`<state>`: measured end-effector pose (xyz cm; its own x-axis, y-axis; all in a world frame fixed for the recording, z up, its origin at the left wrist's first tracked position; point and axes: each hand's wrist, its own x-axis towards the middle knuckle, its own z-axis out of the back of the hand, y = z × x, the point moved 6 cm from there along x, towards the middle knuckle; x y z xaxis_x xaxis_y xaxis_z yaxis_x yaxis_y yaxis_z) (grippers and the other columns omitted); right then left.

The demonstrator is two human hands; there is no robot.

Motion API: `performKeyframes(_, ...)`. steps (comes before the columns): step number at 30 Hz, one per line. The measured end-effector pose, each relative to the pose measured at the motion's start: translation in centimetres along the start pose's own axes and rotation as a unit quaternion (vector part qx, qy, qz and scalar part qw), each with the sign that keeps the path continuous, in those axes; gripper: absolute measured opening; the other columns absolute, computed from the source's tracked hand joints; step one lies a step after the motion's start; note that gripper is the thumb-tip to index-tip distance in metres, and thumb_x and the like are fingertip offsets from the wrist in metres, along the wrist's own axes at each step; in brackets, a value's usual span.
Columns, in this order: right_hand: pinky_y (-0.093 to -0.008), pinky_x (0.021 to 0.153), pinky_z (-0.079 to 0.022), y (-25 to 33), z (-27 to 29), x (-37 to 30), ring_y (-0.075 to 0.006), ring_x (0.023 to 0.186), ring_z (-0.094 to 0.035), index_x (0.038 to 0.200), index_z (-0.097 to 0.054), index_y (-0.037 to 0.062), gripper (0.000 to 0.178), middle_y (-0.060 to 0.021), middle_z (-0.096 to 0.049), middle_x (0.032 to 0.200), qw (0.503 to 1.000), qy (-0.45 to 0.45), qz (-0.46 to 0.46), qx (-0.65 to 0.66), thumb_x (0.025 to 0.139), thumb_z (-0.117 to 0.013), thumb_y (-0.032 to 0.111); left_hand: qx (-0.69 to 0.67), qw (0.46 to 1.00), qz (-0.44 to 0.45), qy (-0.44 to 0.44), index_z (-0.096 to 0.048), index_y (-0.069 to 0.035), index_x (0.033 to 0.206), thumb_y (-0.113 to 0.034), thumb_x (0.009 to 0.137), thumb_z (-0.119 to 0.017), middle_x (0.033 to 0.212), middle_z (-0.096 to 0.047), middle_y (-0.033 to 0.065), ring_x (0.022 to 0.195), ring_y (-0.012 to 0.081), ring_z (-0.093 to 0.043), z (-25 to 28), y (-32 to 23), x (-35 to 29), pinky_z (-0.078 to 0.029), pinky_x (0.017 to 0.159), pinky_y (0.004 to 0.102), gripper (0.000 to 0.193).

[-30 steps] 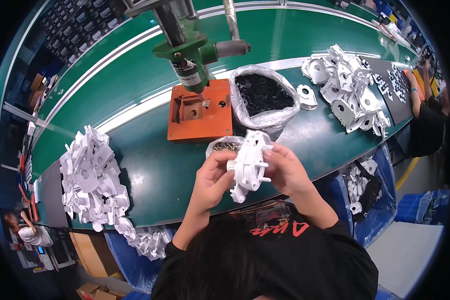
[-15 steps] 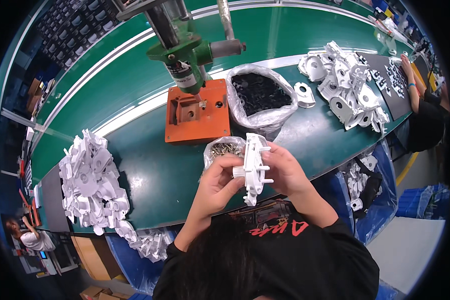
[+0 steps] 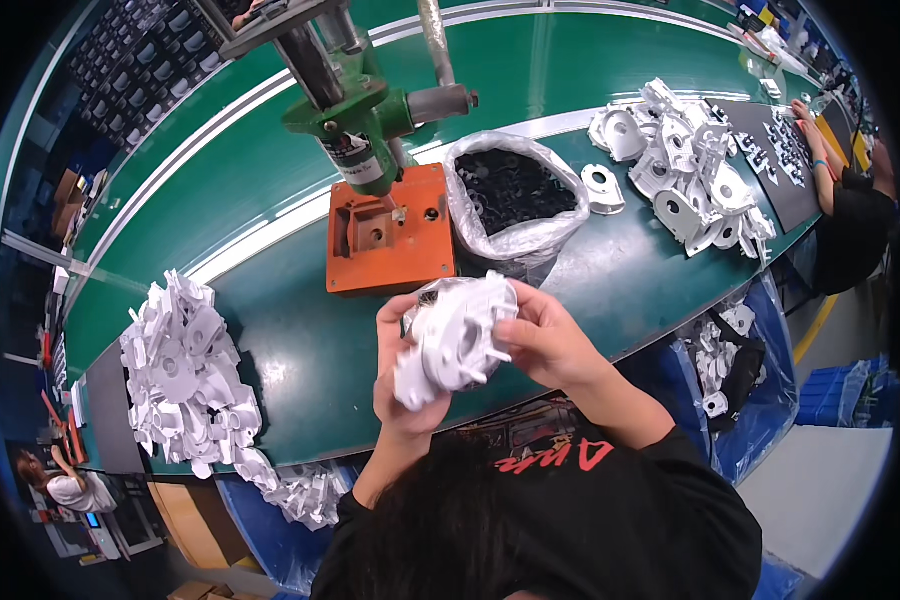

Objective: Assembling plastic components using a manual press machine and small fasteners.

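Note:
Between my two hands, in front of my chest, is a white plastic housing (image 3: 455, 335) with a round opening and short pegs. My left hand (image 3: 398, 365) is closed around its left side, with some fingers hidden behind it. At its right edge my right hand (image 3: 550, 340) grips it, the thumb lying on the front. The bag of small metal pins (image 3: 428, 298) behind the housing is now mostly covered. Just beyond stands an orange fixture block (image 3: 390, 260) with a recessed pocket, under a green hand press (image 3: 355, 125).
An open plastic bag of small black parts (image 3: 515, 195) stands right of the fixture. White housings are heaped at left (image 3: 185, 370) and right (image 3: 685, 170); a single white housing (image 3: 602, 190) lies near the bag. At far right a co-worker's arm (image 3: 820, 155) reaches over small parts.
The white housing has been turned from edge-on so its face with the round opening shows, and shifted slightly left. My left hand has moved left with it. The head view has shifted a little.

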<state>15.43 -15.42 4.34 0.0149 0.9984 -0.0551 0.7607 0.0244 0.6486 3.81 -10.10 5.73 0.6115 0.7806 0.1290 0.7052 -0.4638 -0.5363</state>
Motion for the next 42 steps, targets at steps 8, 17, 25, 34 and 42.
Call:
performKeyframes(8,-0.0258,0.082,-0.044,0.8,-0.9,1.2,-0.008,0.096,-0.053,0.111,-0.05,0.0035,0.035,-0.0018,-0.057,0.105,0.965,0.005,0.061,-0.253,0.082,-0.069,0.009,0.148,0.983,-0.103,-0.046,-0.029,-0.006,0.139,0.0,0.087,-0.057,0.135,-0.042,0.0128,0.123,0.0246,-0.045,1.6,-0.3,0.2,-0.036,0.104,0.0407,0.06)
performKeyframes(17,-0.0391,0.082,-0.045,7.9,6.7,8.3,-0.0292,0.094,-0.055,0.095,-0.067,0.0056,0.02,-0.0108,-0.059,0.092,0.589,-0.192,0.263,-0.74,0.076,-0.065,0.014,0.733,0.624,-0.27,-0.004,-0.057,-0.002,0.093,0.006,0.071,-0.065,0.097,-0.064,0.0126,0.087,0.0284,-0.062,1.9,-8.0,4.9,-0.049,0.077,0.0339,0.025)
performKeyframes(25,-0.04,0.075,-0.047,7.0,9.9,15.7,-0.0324,0.084,-0.057,0.086,-0.063,0.0043,0.009,-0.0129,-0.059,0.086,0.621,-0.106,0.127,-0.767,0.077,-0.061,0.007,0.884,0.411,-0.21,0.079,-0.048,-0.004,0.083,-0.004,0.074,-0.06,0.087,-0.061,0.0091,0.074,0.033,-0.06,3.5,-6.5,10.3,-0.049,0.061,0.0413,0.015)
performKeyframes(34,-0.0313,0.072,-0.05,8.5,10.7,13.8,-0.0183,0.077,-0.061,0.1,-0.063,0.0035,0.021,-0.0071,-0.056,0.083,0.747,-0.101,0.204,-0.624,0.084,-0.051,-0.004,0.869,0.456,-0.165,0.098,-0.051,-0.006,0.092,-0.005,0.076,-0.059,0.098,-0.062,0.0109,0.088,0.0329,-0.061,3.8,-6.4,10.3,-0.05,0.071,0.0414,0.017)
performKeyframes(42,-0.0243,0.078,-0.048,9.1,7.0,12.2,-0.0108,0.083,-0.06,0.096,-0.064,-0.0029,0.015,-0.0046,-0.058,0.094,0.816,-0.148,0.196,-0.523,0.084,-0.056,0.001,0.891,0.386,-0.196,0.138,-0.052,-0.006,0.087,-0.003,0.074,-0.06,0.102,-0.062,0.0107,0.095,0.0298,-0.062,2.9,-6.2,10.1,-0.051,0.075,0.0386,0.016)
